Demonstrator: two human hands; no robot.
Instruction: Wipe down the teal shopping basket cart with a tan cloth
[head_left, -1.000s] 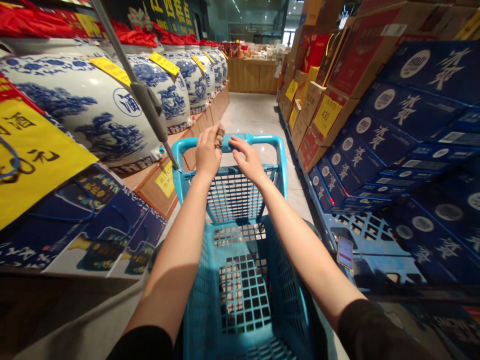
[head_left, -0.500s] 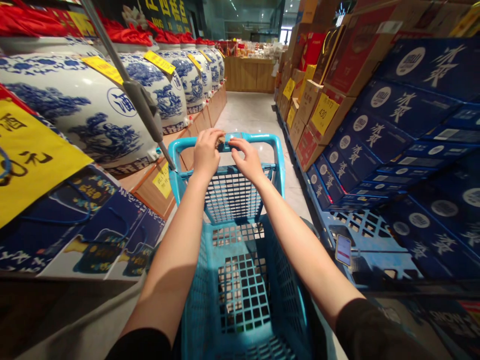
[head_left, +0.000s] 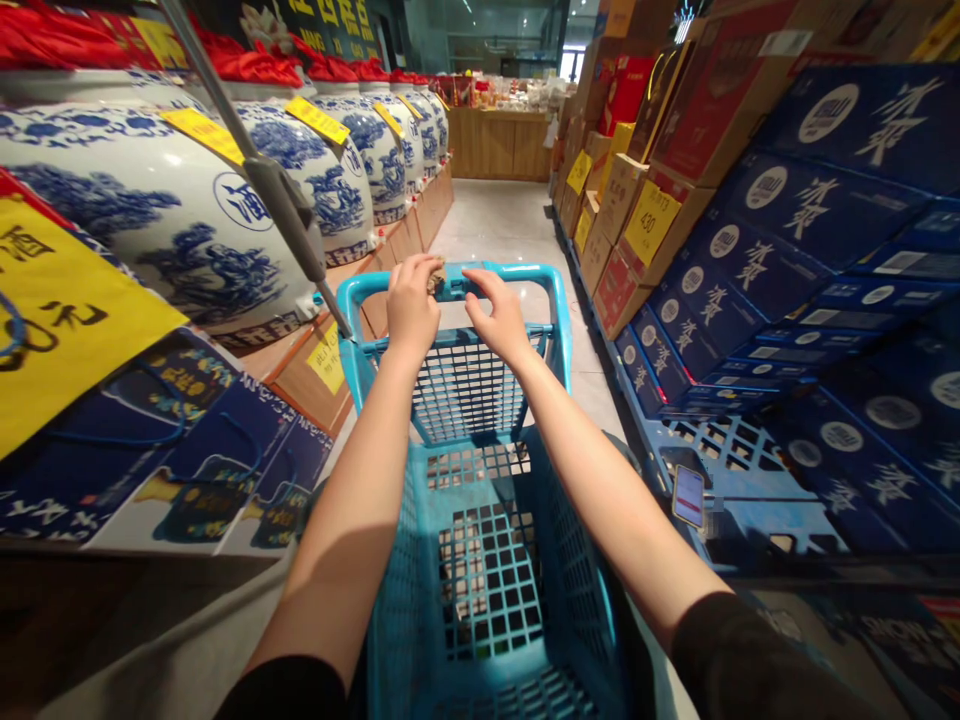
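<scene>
A blue plastic shopping cart (head_left: 487, 510) stands in front of me. My left hand (head_left: 412, 308) is at the left part of its far top bar, fingers closed on a small crumpled brown cloth (head_left: 435, 281); whether it is cloth or paper is hard to tell. My right hand (head_left: 498, 318) is to the right on the same bar, its thumb and fingers apart, fingertips at the bar. Between the hands a darker blue fitting (head_left: 454, 290) shows on the bar. A grey metal pole (head_left: 262, 170) rises from the cart's left side.
Large blue-and-white jars (head_left: 172, 210) with red cloth tops line the left. On the right, stacked blue cartons (head_left: 780, 200) and brown boxes (head_left: 615, 205) stand on a blue pallet (head_left: 720, 450). A phone (head_left: 688, 496) is at the lower right. A wooden counter (head_left: 495, 145) is at the far end.
My right hand's fingers have drawn slightly right along the bar, opening the gap between my hands. More of the brown crumpled piece shows by my left hand. The cart stays nearly in place.
</scene>
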